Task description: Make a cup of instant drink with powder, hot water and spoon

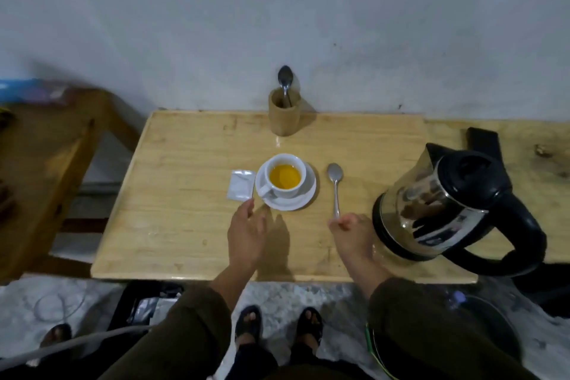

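- The spoon [335,187] lies flat on the tabletop [185,225], its long axis running straight away from the right hand [350,233]: handle end at the fingers [336,223], bowl at the far end.
- Those right fingers are curled around the tip of the handle, pinching it; whether the spoon is already lifted off the wood I cannot tell, though it looks to be lying down.
- The cup [285,179] sits on its saucer [305,199] ahead and to the left of the right fingers, with yellow liquid already inside, so powder and water appear to be in.
- From the spoon's bowl the cup is just to the left, near but apart. The coming move looks like a lift and a short swing leftward, tipping the bowl down into the liquid to stir.
- The left hand [246,233] is loose and holds nothing, fingertips near the saucer's near-left edge and the empty sachet [240,184], not touching either. It is the nearer hand to steady the cup's handle, which points toward it.
- The kettle [438,203] stands close to the right of the right hand, a thing to avoid knocking with the wrist.
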{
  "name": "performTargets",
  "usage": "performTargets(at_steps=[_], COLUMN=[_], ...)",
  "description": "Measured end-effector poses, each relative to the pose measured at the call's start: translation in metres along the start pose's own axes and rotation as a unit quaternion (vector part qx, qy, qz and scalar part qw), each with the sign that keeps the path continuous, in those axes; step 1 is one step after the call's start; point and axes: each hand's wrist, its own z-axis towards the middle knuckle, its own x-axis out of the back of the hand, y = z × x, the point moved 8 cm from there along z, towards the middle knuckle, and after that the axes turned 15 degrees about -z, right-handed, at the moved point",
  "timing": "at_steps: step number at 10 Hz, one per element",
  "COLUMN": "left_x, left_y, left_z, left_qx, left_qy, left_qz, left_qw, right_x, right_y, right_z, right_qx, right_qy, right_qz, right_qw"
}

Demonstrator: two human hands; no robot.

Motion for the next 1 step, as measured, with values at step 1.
performTargets(at_steps=[1], left_x=[0.0219], left_y=[-0.0163], left_z=[-0.0380], left_qx=[-0.018], left_qy=[-0.064], left_qz=[-0.023], left_qw=[0.998], right_x=[-0.0054], right_y=[0.0166], right_z=[-0.0599], right_qx=[0.055], right_qy=[-0.096], right_qz=[-0.020], right_qw=[0.994])
